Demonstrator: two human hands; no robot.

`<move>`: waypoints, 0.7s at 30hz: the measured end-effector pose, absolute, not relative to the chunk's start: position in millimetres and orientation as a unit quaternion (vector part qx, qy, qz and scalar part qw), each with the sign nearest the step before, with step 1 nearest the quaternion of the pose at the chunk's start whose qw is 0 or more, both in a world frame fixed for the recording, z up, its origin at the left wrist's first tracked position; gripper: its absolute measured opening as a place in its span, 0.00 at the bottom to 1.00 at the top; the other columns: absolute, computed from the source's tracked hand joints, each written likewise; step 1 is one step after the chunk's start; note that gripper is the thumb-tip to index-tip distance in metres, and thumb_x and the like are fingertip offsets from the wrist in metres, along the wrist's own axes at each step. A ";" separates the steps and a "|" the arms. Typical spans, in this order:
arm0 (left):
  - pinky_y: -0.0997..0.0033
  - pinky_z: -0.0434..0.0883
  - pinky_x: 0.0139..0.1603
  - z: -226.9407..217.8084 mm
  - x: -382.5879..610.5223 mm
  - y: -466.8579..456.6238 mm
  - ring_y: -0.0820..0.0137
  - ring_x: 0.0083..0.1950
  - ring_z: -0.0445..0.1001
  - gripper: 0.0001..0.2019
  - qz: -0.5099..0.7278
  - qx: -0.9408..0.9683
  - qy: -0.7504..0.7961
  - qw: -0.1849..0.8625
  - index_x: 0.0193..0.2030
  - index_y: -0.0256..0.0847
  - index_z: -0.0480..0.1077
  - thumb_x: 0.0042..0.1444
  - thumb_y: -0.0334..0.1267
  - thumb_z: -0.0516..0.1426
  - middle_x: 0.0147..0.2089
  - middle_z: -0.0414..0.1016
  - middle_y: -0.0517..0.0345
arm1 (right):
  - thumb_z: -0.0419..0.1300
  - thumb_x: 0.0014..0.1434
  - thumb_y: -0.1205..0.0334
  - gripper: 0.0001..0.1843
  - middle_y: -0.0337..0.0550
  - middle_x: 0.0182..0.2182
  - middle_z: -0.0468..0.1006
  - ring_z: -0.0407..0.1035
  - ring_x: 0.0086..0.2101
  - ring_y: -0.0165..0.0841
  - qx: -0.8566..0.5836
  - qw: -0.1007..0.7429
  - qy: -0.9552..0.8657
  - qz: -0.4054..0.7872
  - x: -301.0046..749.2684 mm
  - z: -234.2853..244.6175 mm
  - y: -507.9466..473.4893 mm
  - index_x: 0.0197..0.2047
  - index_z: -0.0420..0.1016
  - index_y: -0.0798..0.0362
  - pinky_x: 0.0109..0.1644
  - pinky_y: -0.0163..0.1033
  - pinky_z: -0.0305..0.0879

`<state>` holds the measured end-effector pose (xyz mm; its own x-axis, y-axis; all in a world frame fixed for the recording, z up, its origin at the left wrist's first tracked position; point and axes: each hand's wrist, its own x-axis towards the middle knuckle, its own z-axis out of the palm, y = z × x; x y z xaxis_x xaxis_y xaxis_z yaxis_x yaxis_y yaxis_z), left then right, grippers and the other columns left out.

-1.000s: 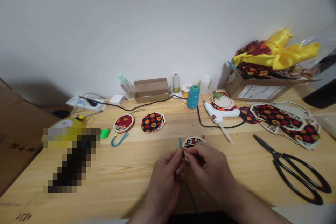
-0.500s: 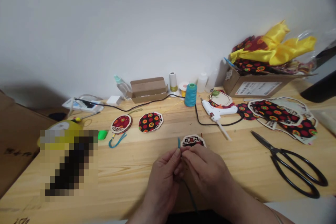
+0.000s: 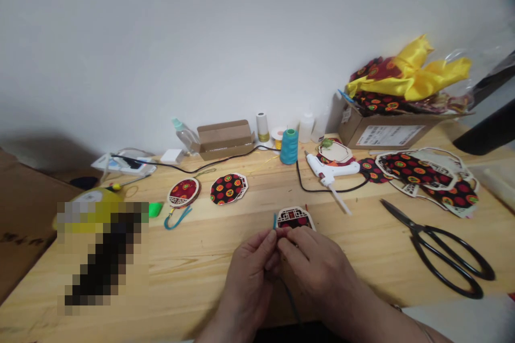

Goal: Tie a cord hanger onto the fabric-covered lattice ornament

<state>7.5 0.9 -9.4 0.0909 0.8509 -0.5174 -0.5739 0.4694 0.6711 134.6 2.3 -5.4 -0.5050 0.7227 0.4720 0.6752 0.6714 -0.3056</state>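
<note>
Teal cord [image 3: 275,221] pokes up just above the left hand [image 3: 249,273], whose fingers [image 3: 270,241] are pinched together on it; its tail trails down between the wrists. Just beyond the fingertips, a wooden ornament [image 3: 295,218] lies on the tabletop [image 3: 193,257], its near edge pinched by the right hand [image 3: 317,268]. The cord looks light, limp and slippery, so it is best gripped near the tip. Scissors [image 3: 438,249] lie well right.

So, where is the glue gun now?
In the head view, the glue gun lies on the table, right of centre, just right of the teal spool and behind the scissors.
</note>
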 end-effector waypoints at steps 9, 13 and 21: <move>0.83 0.48 0.19 -9.5 3.4 2.7 0.84 0.19 0.45 0.10 0.499 0.094 0.407 0.759 0.33 0.30 0.76 0.48 0.36 0.62 0.21 0.62 0.64 | 0.46 0.59 0.75 0.13 0.46 0.26 0.69 0.62 0.28 0.33 -0.398 0.280 -0.873 0.023 135.0 -6.7 2.1 0.32 0.71 0.58 0.29 0.38 0.59; 0.84 0.50 0.18 -10.0 2.3 4.8 0.86 0.18 0.47 0.07 0.504 0.055 0.393 0.767 0.31 0.31 0.74 0.47 0.34 0.63 0.26 0.68 0.61 | 0.46 0.59 0.75 0.14 0.45 0.24 0.68 0.62 0.27 0.33 -0.391 0.285 -0.875 0.017 135.4 -4.8 2.8 0.30 0.71 0.58 0.28 0.37 0.58; 0.85 0.51 0.17 -11.8 -0.2 6.3 0.87 0.18 0.52 0.06 0.519 0.037 0.380 0.765 0.29 0.31 0.72 0.46 0.32 0.63 0.26 0.68 0.62 | 0.46 0.60 0.72 0.13 0.44 0.24 0.68 0.61 0.26 0.32 -0.390 0.291 -0.874 0.012 136.7 -9.6 2.4 0.31 0.71 0.57 0.27 0.36 0.56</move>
